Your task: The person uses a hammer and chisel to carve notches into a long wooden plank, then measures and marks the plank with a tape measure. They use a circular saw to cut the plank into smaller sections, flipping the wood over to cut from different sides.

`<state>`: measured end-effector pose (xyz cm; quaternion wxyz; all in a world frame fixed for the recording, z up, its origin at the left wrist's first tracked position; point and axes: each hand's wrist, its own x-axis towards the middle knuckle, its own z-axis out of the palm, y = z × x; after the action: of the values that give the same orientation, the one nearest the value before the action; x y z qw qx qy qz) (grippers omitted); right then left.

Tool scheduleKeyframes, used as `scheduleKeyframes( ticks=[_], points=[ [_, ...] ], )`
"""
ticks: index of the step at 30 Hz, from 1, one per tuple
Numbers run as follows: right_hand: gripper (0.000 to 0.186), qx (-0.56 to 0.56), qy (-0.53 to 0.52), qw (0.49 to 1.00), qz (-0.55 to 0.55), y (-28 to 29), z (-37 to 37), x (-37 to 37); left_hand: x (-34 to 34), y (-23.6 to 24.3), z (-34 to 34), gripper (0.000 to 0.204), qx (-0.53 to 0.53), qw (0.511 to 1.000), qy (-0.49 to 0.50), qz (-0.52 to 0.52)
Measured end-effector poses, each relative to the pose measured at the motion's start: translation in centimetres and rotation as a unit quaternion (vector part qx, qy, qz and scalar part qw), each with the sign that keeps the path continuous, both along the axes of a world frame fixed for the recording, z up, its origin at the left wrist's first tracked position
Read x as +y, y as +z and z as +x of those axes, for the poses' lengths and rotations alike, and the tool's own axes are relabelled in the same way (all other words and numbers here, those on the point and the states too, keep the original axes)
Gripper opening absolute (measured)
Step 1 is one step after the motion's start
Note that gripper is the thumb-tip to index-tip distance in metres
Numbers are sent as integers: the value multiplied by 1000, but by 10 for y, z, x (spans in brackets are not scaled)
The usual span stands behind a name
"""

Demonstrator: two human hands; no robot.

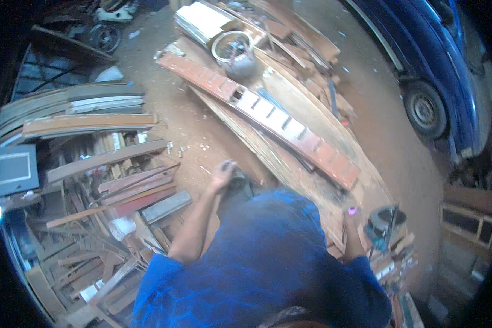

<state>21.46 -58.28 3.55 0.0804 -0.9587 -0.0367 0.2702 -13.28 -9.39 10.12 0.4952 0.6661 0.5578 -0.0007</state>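
My left hand (224, 174) is low in the middle of the view, fingers curled and blurred beside my dark trouser leg; whether it holds anything is unclear. My right hand (350, 217), near the lower end of the wooden work surface (361, 191), is closed on a small pink object (352, 210). Ahead lies a long reddish board (197, 76) with a row of slots, white in its middle, on wooden sheets (240, 128). A grey bucket (240, 63) with contents stands beside it. Just right of my right hand is a dark machine or tool (382, 221), indistinct.
Piles of planks and offcuts (120, 180) fill the left side, with a grey framed panel (15, 172). A blue vehicle (443, 65) stands to the right above wooden frames (467, 224). A motorbike (104, 24) is at the upper left. Scraps lie on the dirt floor (188, 158).
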Motion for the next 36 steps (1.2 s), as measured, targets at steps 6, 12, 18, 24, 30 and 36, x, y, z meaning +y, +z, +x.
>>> scheduleKeyframes(
  ticks=[6, 12, 18, 24, 30, 36],
  points=[
    [49, 191, 55, 914, 353, 121, -21, 160, -58, 20, 156, 43, -175, 930, -318, -47],
    [53, 279, 90, 855, 428, 132, -18, 259, -83, 39, 204, 36, -187, 865, -13, -465],
    [52, 246, 185, 884, 351, 121, -17, 289, -28, -4, 186, 40, -123, 924, -173, -317],
    [41, 350, 112, 907, 207, 103, 49, 191, 157, -46, 174, 34, -195, 969, 87, -126],
    [40, 256, 81, 940, 213, 96, 68, 194, 223, -70, 186, 28, -182, 958, 219, -24],
    [38, 238, 121, 954, 139, 105, 92, 219, 224, -112, 190, 36, -34, 998, 52, 20]
  ],
)
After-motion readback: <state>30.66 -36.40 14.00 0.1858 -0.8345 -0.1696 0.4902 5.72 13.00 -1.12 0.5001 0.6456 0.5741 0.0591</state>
